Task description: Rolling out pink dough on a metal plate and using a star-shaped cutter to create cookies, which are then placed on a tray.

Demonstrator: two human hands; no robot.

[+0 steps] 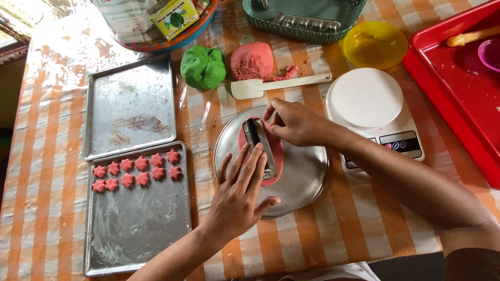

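A flat piece of pink dough (277, 151) lies on a round metal plate (302, 177) in the middle of the table. On the dough rests a long metal tool with a dark handle (259, 143). My left hand (239, 195) lies flat, its fingertips pressing the tool's near end. My right hand (294, 122) rests its fingers on the tool's far end and the dough's edge. Several pink star-shaped dough pieces (136, 171) sit in two rows on the near metal baking tray (138, 229).
A second metal tray (130, 106) lies behind the first. Behind the plate are a green dough ball (203, 66), a pink dough ball (252, 61), a white spatula (281, 85), a yellow bowl (374, 44). A white kitchen scale (372, 112) and red tray (458, 88) stand right.
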